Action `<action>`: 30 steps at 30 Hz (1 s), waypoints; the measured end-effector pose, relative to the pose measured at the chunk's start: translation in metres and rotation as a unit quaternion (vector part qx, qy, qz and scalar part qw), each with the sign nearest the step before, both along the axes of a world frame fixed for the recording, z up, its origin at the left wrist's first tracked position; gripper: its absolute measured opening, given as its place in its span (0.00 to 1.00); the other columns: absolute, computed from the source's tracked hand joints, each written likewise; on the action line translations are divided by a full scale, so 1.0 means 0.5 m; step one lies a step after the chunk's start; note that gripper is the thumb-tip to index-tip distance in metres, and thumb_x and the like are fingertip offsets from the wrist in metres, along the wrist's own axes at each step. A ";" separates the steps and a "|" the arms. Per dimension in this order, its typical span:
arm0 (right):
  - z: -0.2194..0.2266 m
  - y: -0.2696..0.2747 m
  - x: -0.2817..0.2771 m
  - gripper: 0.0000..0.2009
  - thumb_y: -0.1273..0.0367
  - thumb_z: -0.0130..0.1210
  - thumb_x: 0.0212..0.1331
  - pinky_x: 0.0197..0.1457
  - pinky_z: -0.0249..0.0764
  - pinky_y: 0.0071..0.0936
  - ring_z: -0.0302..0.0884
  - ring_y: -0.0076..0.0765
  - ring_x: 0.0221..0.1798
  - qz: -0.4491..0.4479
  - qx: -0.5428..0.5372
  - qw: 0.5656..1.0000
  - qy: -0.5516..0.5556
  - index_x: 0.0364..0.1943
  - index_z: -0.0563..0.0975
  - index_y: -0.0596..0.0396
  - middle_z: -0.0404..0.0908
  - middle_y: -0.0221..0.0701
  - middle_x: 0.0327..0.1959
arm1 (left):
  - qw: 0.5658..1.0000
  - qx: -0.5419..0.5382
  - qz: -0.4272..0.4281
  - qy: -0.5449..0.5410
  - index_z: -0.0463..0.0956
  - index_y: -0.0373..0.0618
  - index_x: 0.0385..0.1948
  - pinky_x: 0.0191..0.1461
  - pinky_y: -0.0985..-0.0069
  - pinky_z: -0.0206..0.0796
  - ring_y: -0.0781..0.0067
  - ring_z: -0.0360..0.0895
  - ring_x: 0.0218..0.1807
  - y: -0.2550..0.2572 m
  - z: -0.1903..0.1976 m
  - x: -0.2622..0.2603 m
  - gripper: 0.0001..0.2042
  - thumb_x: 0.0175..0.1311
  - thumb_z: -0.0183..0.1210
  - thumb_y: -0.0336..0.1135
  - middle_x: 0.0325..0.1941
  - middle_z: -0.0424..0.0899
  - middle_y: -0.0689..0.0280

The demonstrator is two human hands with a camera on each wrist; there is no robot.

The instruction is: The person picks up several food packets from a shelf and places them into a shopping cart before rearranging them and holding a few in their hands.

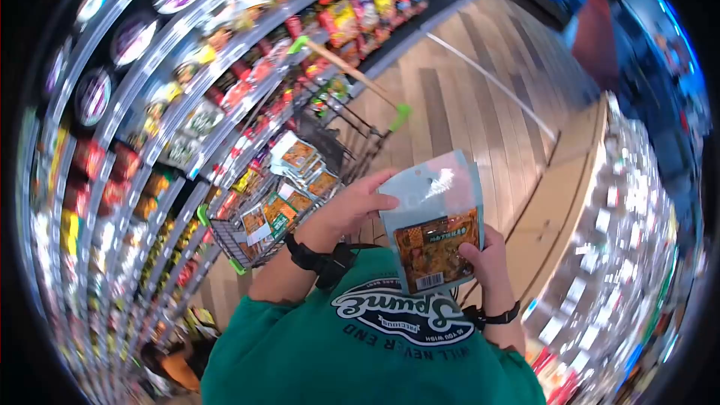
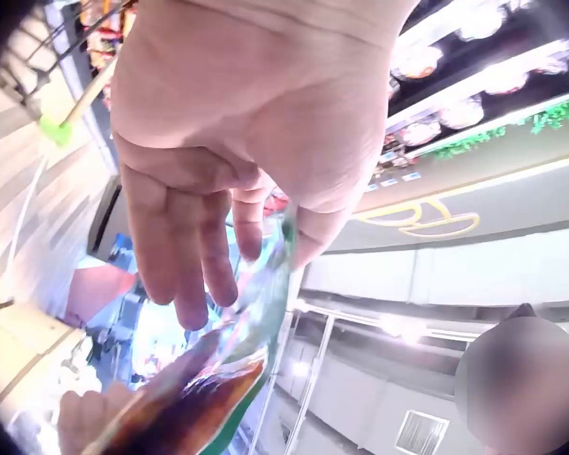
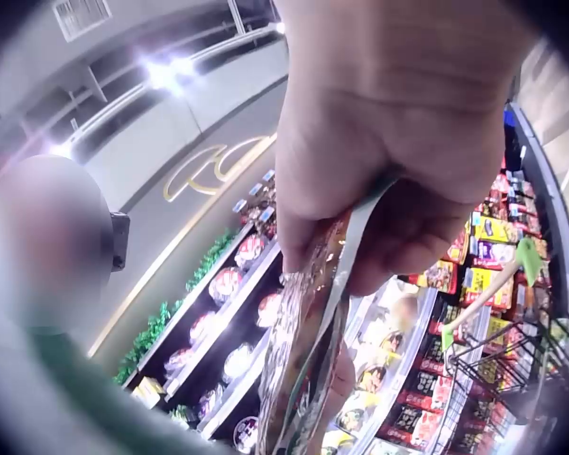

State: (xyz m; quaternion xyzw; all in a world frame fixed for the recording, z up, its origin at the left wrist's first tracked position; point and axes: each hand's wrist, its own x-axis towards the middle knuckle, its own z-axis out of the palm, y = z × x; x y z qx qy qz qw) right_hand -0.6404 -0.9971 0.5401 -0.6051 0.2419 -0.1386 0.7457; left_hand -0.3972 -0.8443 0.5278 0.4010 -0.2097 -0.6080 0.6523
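Observation:
A food pouch (image 1: 435,221) with a pale glossy upper part, a brown-orange panel and a barcode is held upright in front of the chest. My left hand (image 1: 358,206) pinches its upper left edge, thumb on the face towards me. Lower on the right edge, my right hand (image 1: 486,256) grips it with the thumb over the printed panel. In the left wrist view the pouch (image 2: 237,351) hangs between the thumb and the curled fingers of the left hand (image 2: 237,133). The right wrist view shows the pouch (image 3: 313,332) edge-on below the right hand (image 3: 389,152).
A shopping cart (image 1: 238,266) with a wooden handle (image 1: 349,71) stands ahead to the left, holding several similar pouches (image 1: 300,154). Stocked shelves (image 1: 142,82) curve along the left. A wood-panelled display case (image 1: 562,187) with packed goods is at the right, beyond the plank floor (image 1: 465,82).

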 end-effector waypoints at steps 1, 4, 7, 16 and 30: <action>-0.005 -0.008 -0.040 0.25 0.60 0.67 0.53 0.45 0.74 0.21 0.77 0.22 0.41 -0.027 0.011 1.000 0.001 0.48 0.76 0.66 0.81 0.30 0.41 | 1.000 0.011 -0.027 0.001 0.66 0.39 0.55 0.57 0.73 0.68 0.72 0.75 0.54 -0.022 0.003 -0.044 0.25 0.58 0.64 0.37 0.52 0.76 0.62; -0.025 -0.021 -0.132 0.24 0.61 0.64 0.56 0.47 0.75 0.23 0.78 0.24 0.44 -0.034 0.017 0.998 -0.055 0.49 0.75 0.66 0.82 0.32 0.43 | 0.993 -0.035 -0.002 0.113 0.60 0.36 0.63 0.64 0.70 0.64 0.67 0.72 0.60 -0.067 0.007 -0.147 0.34 0.57 0.65 0.41 0.60 0.73 0.60; -0.030 -0.029 -0.176 0.24 0.60 0.63 0.58 0.48 0.75 0.24 0.78 0.25 0.45 -0.043 0.045 0.996 -0.070 0.50 0.74 0.66 0.82 0.33 0.44 | 0.995 -0.094 -0.013 0.034 0.60 0.39 0.63 0.63 0.71 0.63 0.72 0.72 0.59 -0.093 0.020 -0.197 0.27 0.64 0.59 0.36 0.58 0.73 0.64; -0.076 -0.070 -0.225 0.25 0.59 0.61 0.59 0.51 0.73 0.26 0.76 0.25 0.47 0.073 0.068 0.994 -0.049 0.52 0.74 0.66 0.81 0.33 0.46 | 0.991 0.003 0.012 -0.133 0.68 0.37 0.58 0.61 0.74 0.63 0.76 0.73 0.56 -0.078 0.078 -0.244 0.20 0.66 0.58 0.32 0.55 0.78 0.65; -0.115 0.002 -0.035 0.27 0.54 0.33 0.73 0.65 0.66 0.34 0.70 0.36 0.62 0.047 0.244 0.968 -0.046 0.63 0.64 0.64 0.71 0.39 0.61 | 0.988 -0.001 0.102 -0.119 0.67 0.39 0.58 0.61 0.75 0.63 0.78 0.72 0.55 0.046 0.035 -0.110 0.22 0.64 0.60 0.34 0.54 0.77 0.67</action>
